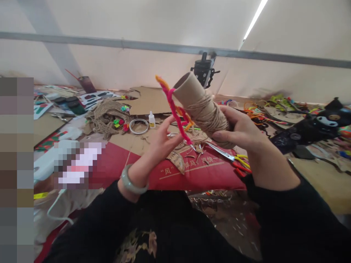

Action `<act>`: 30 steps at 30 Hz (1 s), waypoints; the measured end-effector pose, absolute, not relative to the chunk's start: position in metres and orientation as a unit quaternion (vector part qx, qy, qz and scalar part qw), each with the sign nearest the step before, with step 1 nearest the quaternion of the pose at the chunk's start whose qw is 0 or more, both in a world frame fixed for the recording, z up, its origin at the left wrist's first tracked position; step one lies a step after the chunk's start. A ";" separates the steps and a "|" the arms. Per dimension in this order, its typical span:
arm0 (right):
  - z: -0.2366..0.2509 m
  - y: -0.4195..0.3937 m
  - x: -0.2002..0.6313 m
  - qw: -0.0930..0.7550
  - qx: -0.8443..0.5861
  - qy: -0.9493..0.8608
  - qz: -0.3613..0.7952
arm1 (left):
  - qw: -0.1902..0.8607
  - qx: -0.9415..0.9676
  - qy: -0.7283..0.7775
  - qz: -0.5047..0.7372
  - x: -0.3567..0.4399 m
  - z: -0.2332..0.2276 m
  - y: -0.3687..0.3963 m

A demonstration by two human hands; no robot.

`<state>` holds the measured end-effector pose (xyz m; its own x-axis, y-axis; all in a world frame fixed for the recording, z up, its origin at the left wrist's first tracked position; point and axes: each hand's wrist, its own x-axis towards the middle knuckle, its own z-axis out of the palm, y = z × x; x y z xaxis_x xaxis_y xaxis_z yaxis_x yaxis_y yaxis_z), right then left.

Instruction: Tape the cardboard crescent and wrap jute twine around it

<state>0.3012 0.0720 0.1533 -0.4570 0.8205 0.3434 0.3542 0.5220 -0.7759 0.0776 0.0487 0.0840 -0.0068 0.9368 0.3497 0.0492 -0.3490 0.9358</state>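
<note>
My right hand is wrapped around the lower end of a brown cardboard tube, its hollow end tilted up to the left. Brown twine winds around the tube's middle. By the tube's left side is a twisted pink and orange pipe cleaner, with one orange tip sticking up. The fingers of my left hand are closed at the pink strand, their tips partly hidden behind it. A pale bangle circles the left wrist.
Scissors and cardboard scraps lie on the red board. Behind are a roll of tape, a small glue bottle, coiled twine with flowers and a decorated black cylinder. Another black decorated piece lies right.
</note>
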 end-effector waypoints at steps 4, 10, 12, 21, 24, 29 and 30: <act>0.148 0.075 0.307 0.375 -0.400 -0.785 0.287 | 0.447 0.586 0.400 0.545 0.091 0.084 0.070; 0.126 0.091 0.346 0.407 -0.512 -0.723 0.224 | 0.541 0.403 0.424 0.605 0.088 0.096 0.095; 0.117 0.096 0.359 0.392 -0.535 -0.721 0.201 | 0.542 0.358 0.427 0.629 0.086 0.099 0.103; 0.071 0.103 0.433 0.329 -0.682 -0.647 0.089 | 0.539 0.236 0.400 0.703 0.077 0.122 0.138; 0.058 0.094 0.456 0.251 -0.729 -0.635 0.047 | 0.518 0.249 0.407 0.710 0.076 0.142 0.155; 0.040 0.064 0.486 0.206 -0.762 -0.613 0.036 | 0.444 0.329 0.468 0.689 0.078 0.182 0.185; 0.036 0.058 0.492 0.203 -0.767 -0.608 0.035 | 0.431 0.344 0.484 0.680 0.080 0.189 0.191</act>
